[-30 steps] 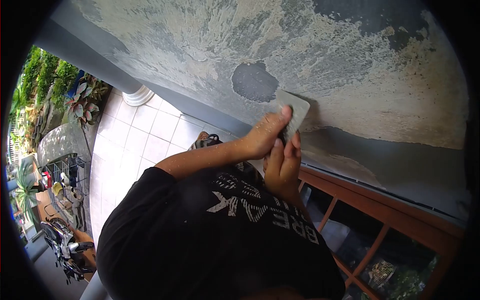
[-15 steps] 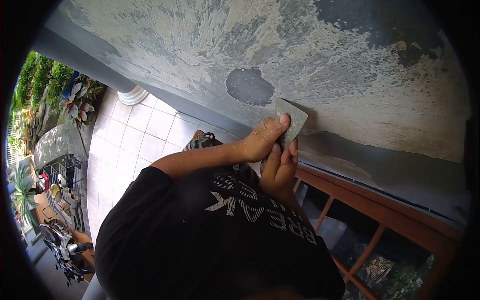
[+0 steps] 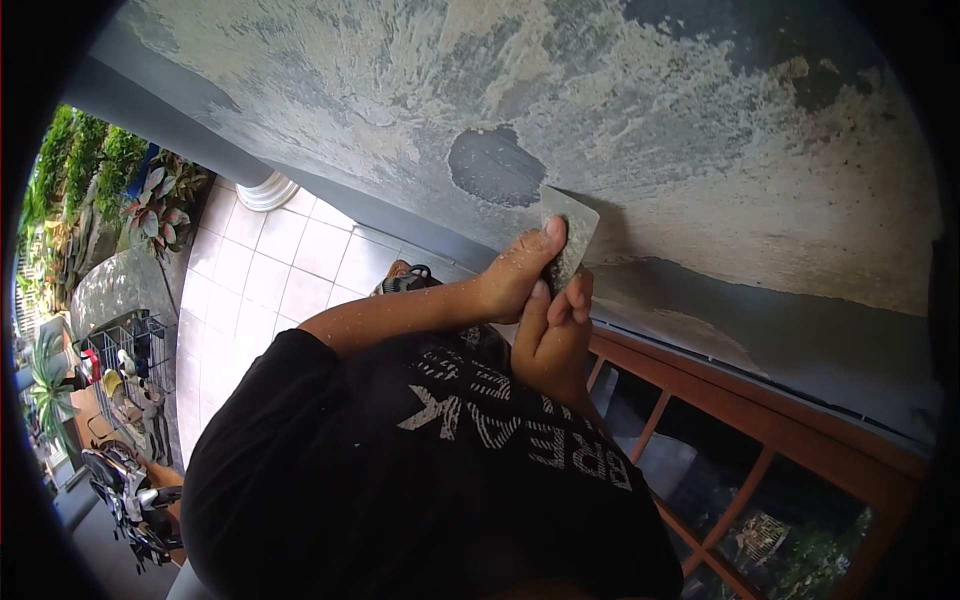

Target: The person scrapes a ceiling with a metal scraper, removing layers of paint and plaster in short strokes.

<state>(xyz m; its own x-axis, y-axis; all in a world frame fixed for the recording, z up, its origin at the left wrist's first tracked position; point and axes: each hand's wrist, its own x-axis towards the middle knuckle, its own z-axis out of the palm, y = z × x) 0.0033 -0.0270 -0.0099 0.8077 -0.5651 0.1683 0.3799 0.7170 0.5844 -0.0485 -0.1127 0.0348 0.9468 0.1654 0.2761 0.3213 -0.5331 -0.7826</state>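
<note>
My left hand (image 3: 512,278) grips a flat metal scraper (image 3: 578,228), its thumb pressed along the blade's face. Just below it my right hand (image 3: 553,335) is closed on the scraper's lower part, fingers curled; the handle, if any, is hidden by the hands. The blade's far edge meets or nearly meets a wall (image 3: 700,150) of patchy, scraped grey and beige plaster. Beyond the blade's upper left corner lies a smooth dark grey patch (image 3: 497,167). Pale crumbs dot my left hand and forearm.
A red-brown wooden window frame (image 3: 720,405) runs below the wall on the right. Pale floor tiles (image 3: 260,280) lie to the left, by a round column base (image 3: 267,192). Farther off are a wire rack (image 3: 140,350) with shoes, a motorcycle (image 3: 125,500) and plants (image 3: 100,150).
Both hands and the scraper have shifted slightly left and up in the view, staying close to the dark patch. The grip looks the same.
</note>
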